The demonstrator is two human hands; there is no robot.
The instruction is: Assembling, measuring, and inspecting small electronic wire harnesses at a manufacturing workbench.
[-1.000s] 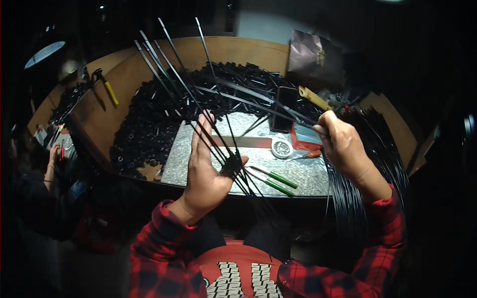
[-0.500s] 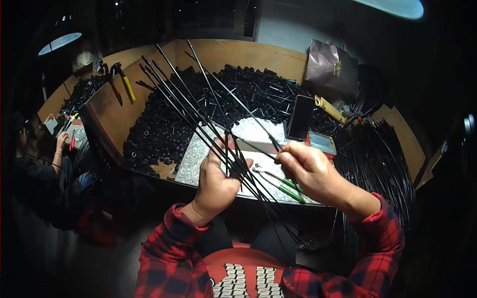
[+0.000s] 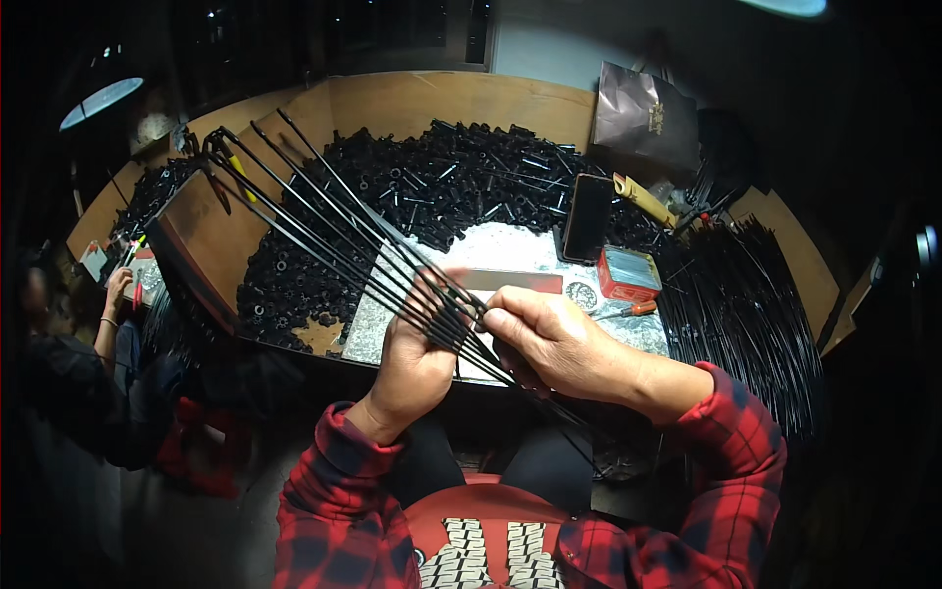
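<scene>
My left hand [image 3: 410,361] is wrapped round a bundle of long thin black rods [image 3: 339,236]. They slant from the upper left down to the lower right, with their far ends fanned apart. Beside it, my right hand [image 3: 574,344] pinches at the same rods, thumb and forefinger close to my left fingers. Its other fingertips are partly hidden under the hand. Both hands are above a light speckled work surface [image 3: 365,319] at the near edge of the bench.
Small black metal parts [image 3: 446,187] are heaped behind the work surface. A phone [image 3: 587,218] stands by a red box [image 3: 630,275] and an orange-handled tool [image 3: 633,310]. Many rods [image 3: 746,304] lie at right, below a paper bag [image 3: 643,118]. A co-worker's hand [image 3: 119,285] is far left.
My right hand has come left and in against the bundle, bringing its rod to the others. The bundle has swung toward the left. The green-handled pliers are now hidden.
</scene>
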